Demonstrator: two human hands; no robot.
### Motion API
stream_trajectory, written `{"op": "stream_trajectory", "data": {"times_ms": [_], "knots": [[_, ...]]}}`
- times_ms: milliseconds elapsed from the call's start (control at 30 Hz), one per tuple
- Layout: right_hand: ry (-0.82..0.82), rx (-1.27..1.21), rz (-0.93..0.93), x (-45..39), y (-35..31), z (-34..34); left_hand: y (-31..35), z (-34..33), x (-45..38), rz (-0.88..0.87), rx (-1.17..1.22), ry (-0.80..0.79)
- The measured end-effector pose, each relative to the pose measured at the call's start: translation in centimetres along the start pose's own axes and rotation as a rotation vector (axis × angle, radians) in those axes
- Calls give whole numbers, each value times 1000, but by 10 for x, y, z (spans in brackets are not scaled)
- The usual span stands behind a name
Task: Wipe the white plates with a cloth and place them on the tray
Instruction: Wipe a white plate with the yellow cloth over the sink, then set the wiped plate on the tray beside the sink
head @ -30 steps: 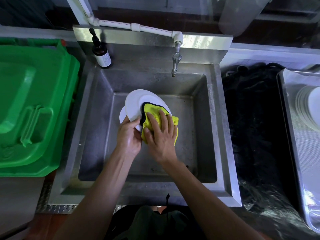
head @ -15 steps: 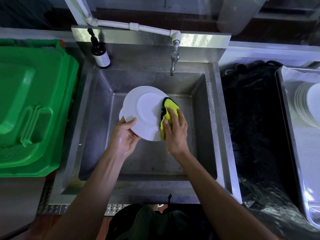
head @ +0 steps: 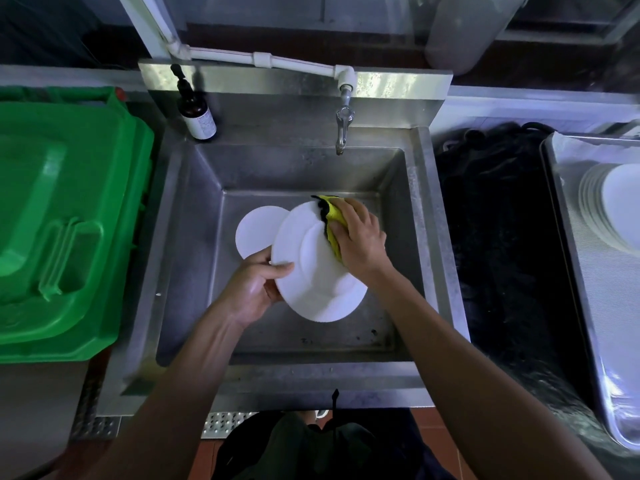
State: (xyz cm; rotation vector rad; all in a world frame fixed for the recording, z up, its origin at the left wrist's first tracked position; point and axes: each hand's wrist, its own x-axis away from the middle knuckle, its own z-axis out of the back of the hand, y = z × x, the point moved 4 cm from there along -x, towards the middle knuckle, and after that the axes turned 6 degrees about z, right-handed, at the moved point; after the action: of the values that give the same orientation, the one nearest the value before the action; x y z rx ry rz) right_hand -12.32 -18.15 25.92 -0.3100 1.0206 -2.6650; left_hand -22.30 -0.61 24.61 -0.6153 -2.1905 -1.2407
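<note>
Over the middle of the sink (head: 194, 244), the left hand (head: 254, 289) pinches the left rim of a tilted white plate (head: 317, 268); the right hand (head: 358, 237), fingers curled, presses a yellow cloth (head: 333, 216) against its upper right rim. Another plate (head: 258, 230) lies behind it; more are stacked on the tray (head: 588, 271) at right

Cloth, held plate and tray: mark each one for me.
cloth (head: 333, 216), head view, on the yellow fold beside the fingers.
held plate (head: 320, 271), head view, on its bare centre.
tray (head: 604, 296), head view, on its bare floor below the stacked plates.
</note>
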Motion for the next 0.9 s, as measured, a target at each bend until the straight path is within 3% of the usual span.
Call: {"op": "stream_trajectory", "data": {"times_ms": [267, 533, 700, 900], "knots": [[55, 130, 150, 16, -33, -17, 3, -9, -8, 3, -95, 9], [194, 17, 188, 43, -40, -7, 6, -13, -14, 0, -61, -4], [175, 27, 222, 46, -24, 1, 13, -15, -17, -51, -270, 115], [135, 205, 233, 51, -4, 22, 24, -29, -25, -182, -589, 237]]}}
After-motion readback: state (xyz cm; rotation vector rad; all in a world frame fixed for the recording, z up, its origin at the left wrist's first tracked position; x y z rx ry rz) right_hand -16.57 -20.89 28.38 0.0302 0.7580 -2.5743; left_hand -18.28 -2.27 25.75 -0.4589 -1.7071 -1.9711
